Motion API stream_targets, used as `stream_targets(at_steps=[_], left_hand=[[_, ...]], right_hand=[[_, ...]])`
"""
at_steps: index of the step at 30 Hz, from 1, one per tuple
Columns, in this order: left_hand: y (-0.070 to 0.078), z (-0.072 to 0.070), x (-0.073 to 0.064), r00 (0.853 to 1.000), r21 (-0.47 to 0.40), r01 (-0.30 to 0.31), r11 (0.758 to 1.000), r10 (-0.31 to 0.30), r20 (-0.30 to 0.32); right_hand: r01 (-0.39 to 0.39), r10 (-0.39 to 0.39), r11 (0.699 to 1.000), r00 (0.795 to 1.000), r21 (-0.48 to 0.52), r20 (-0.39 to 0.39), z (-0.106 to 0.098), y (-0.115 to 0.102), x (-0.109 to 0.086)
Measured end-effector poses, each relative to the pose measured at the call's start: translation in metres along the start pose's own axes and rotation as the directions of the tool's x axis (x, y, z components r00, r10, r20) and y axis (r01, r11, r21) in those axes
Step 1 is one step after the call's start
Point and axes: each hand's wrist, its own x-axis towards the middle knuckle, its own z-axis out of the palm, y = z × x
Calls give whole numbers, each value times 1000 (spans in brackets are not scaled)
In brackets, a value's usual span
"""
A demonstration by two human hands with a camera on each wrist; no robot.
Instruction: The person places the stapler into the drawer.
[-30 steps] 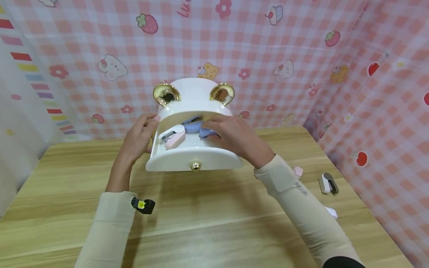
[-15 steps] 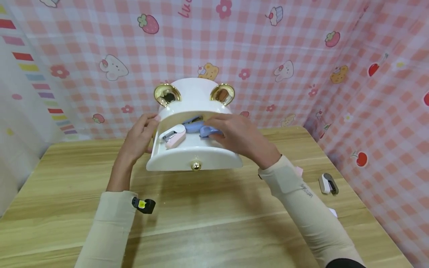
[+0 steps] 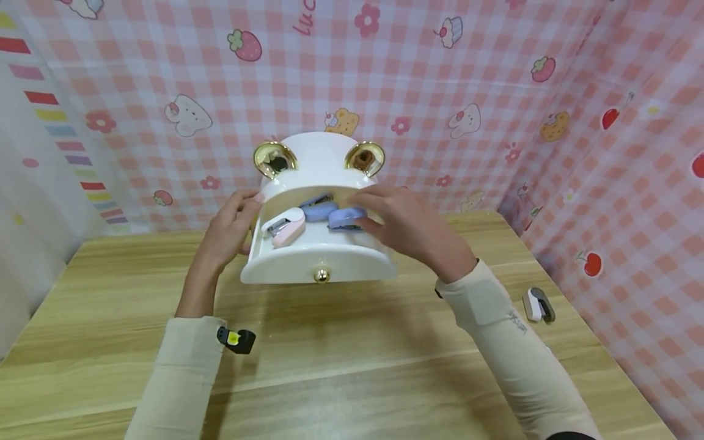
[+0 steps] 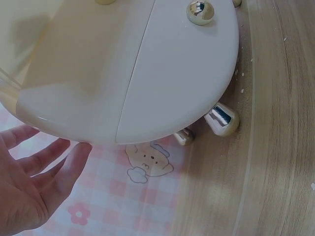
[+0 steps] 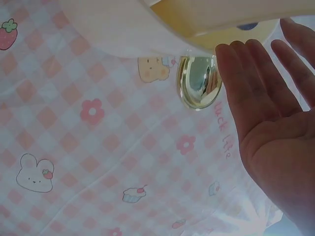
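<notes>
A white cabinet [image 3: 319, 159] with two gold ear-like rings stands on the table, its curved drawer [image 3: 280, 269] pulled out. Inside the drawer lie a pink-and-white stapler [image 3: 288, 231] at left, a blue stapler [image 3: 318, 212] behind, and a second blue stapler [image 3: 346, 217] at right. My left hand [image 3: 225, 229] rests against the cabinet's left side; in the left wrist view its loosely spread fingertips [image 4: 83, 149] meet the white edge. Over the drawer's right side hovers my right hand [image 3: 412, 226], fingers extended beside the second blue stapler and holding nothing in the right wrist view.
A grey-and-white stapler [image 3: 539, 304] lies on the wooden table [image 3: 330, 373] to the right, past my right sleeve. Close behind the cabinet hangs a pink checked cloth [image 3: 429, 73]. A gold knob [image 3: 321, 275] sticks out from the drawer front.
My right hand has let go of the second blue stapler and drawn slightly right. That stapler now sits with its rounded blue side up. The left hand has stayed in place.
</notes>
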Motion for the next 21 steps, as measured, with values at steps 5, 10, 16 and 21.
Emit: stream_targets(at_steps=[5,10,16,21], left_hand=[[-1,0,0,1000,-1,1,1000,-1,2],[-1,0,2,1000,-2,-4,1000,4,2],[-1,-1,4,1000,7,-13,1000,13,-1],[-2,-2,5,1000,4,-12,1000,12,5]], right_hand=[[-12,12,1000,999,1,-40,-8,6,-5],[-28,28,1000,996,-1,-90,-20,14,-12],[-53,46,998,989,-45,-138,-35,20,-21],[-147,128,983,978,-111,-162,-45,24,-29]])
